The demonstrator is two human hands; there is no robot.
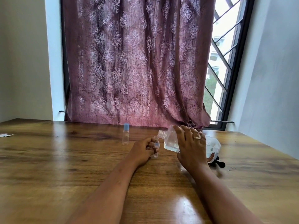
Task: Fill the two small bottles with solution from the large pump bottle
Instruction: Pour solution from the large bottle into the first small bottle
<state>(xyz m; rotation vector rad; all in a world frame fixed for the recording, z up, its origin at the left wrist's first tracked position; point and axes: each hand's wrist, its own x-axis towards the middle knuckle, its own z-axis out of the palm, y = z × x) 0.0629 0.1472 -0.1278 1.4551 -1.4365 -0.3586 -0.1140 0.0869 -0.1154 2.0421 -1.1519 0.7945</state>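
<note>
My right hand (pixel 191 146) grips the large clear bottle (pixel 171 139), which is tilted left with its pump off. Its threaded open neck points at the mouth of a small clear bottle (pixel 156 147). My left hand (pixel 144 149) is shut around that small uncapped bottle, which stands on the wooden table (pixel 64 167). Clear liquid pools in the low side of the large bottle. A second small bottle (pixel 125 135) with a blue cap stands upright to the left, untouched.
A black pump head (pixel 219 162) lies on the table behind my right wrist. A scrap of white paper (pixel 5 135) sits at the far left edge. A maroon curtain (pixel 137 62) and a barred window back the table.
</note>
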